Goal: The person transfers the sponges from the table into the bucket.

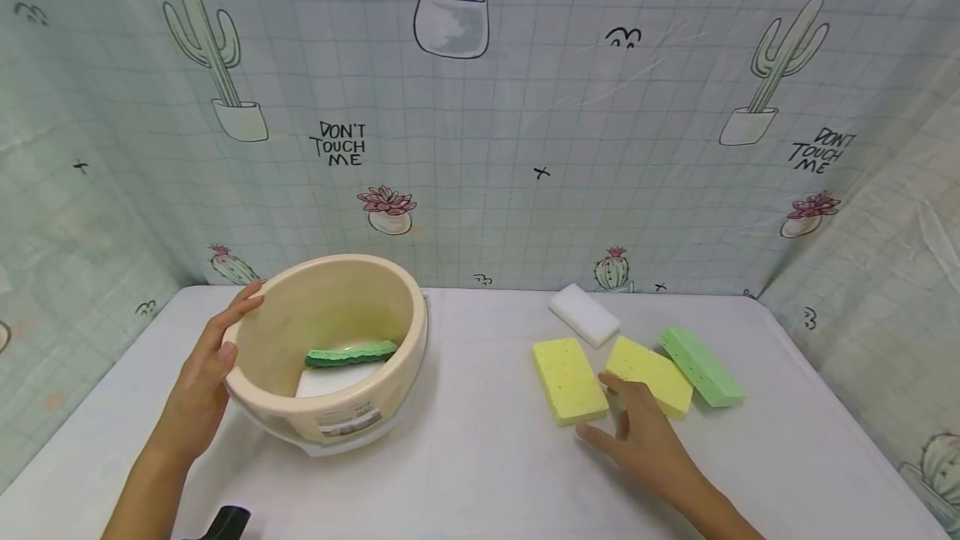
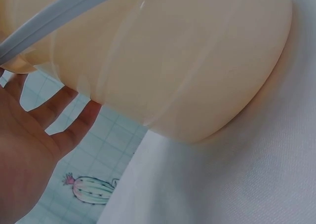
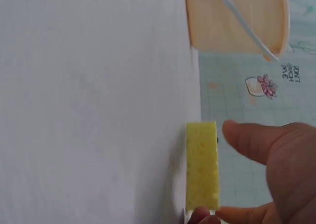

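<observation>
While the left hand (image 1: 197, 382) is tilting the bowl (image 1: 330, 348) toward the camera in the head view, its fingers are lying nearly straight along the outer wall and rim, steadying rather than gripping. Two sponges are already lying inside the bowl: a green sponge (image 1: 351, 354) on edge and a white sponge (image 1: 330, 379) under it. Four more are waiting on the bench (image 1: 480, 473) to the right: a white one (image 1: 584, 315) at the back, two yellow ones (image 1: 569, 379) (image 1: 649, 375) side by side, and a green one (image 1: 702, 366) furthest right. The right hand (image 1: 637, 436) is hovering with fingers spread and relaxed, holding nothing, its fingertips reaching between the two yellow sponges. By my count that is six sponges in all, two white, two green, two yellow, so I am judging the loading about a third done, with the yellow pair untouched.

Seen from the left wrist, the bowl's (image 2: 187, 61) rounded side is filling the frame, resting on the bench (image 2: 237, 184), and the left hand's (image 2: 29, 150) fingers are stretching open beside it.

Seen from the right wrist, one yellow sponge (image 3: 202, 165) is standing out edge-on, with the right hand's (image 3: 276, 174) thumb and a fingertip closing in around it but not yet pinching; the bowl (image 3: 237, 21) is sitting well apart.
</observation>
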Motion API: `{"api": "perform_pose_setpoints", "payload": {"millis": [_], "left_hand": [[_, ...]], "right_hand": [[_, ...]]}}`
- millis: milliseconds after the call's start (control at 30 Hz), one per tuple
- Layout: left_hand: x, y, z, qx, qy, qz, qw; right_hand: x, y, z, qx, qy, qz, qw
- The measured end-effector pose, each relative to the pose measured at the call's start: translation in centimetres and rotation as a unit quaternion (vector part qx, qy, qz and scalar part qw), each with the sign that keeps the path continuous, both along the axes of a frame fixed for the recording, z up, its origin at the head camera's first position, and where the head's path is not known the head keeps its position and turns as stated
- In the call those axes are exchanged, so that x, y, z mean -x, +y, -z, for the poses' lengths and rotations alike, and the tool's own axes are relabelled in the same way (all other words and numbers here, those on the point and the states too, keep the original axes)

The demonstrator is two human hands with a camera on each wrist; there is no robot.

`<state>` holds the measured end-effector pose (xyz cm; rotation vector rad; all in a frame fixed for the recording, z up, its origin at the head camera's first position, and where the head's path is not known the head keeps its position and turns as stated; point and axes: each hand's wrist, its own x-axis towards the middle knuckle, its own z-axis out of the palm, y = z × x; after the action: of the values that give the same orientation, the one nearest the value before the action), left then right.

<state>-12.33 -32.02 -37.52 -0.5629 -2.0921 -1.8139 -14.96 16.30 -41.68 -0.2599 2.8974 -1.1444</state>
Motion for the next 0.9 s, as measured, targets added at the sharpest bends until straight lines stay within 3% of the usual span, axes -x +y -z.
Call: {"api": "perform_pose_setpoints", "payload": {"millis": [133, 367, 633, 900], "left_hand": [[0.0, -0.1, 0.0, 0.001, -0.001, 0.001, 1.0000], [0.0, -0.1, -0.2, 0.000, 0.002, 0.002, 1.0000], [0.0, 0.2, -0.4, -0.001, 0.001, 0.004, 1.0000], [-0.1, 0.0, 0.0, 0.003, 0.002, -0.001, 1.0000]], "right_hand": [[0.1, -0.3, 0.8, -0.003, -0.004, -0.006, 1.000], [0.3, -1.1, 1.8, 0.024, 0.043, 0.013, 0.999], [0.9, -1.2, 2.5, 0.026, 0.025, 0.055, 0.998], [1.1, -1.8, 2.2, -0.015, 0.009, 0.073, 0.997]]}}
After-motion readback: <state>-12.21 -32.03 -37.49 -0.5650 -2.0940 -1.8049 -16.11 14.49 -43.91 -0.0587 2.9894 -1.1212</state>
